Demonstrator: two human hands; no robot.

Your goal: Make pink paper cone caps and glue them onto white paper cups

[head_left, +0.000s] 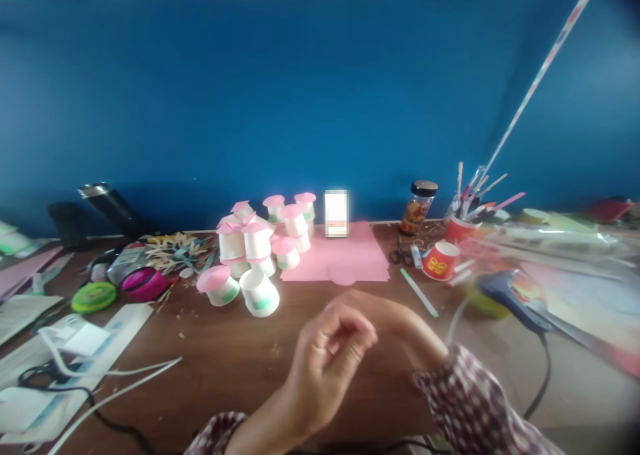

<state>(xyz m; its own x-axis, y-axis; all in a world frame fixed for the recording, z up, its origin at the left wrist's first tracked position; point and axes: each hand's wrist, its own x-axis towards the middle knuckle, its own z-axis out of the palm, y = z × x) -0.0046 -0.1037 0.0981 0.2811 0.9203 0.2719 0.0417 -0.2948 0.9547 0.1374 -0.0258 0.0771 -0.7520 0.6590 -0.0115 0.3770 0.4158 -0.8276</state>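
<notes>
Over the near middle of the table, my left hand point(320, 375) has its fingers curled round towards the thumb; whatever they might hold does not show. Just behind it is my right hand point(373, 308), bent at the wrist, its fingers mostly hidden by the left. A pink paper disc point(343, 272) lies beyond the hands, across the near edge of stacked pink sheets point(363, 248). To the left of the hands an uncapped white paper cup point(259, 294) stands beside another cup point(220, 288) topped with a pink disc. Several similar pink-topped cups point(257, 242) are grouped behind them.
A hot glue gun point(515, 298) with a cord sits at right. Near it are a glue stick point(419, 293), a red paper cup point(441, 260), scissors point(400, 252) and a jar point(418, 207). Cables point(120, 372), tape rolls point(94, 298) and wooden pieces point(180, 252) lie left.
</notes>
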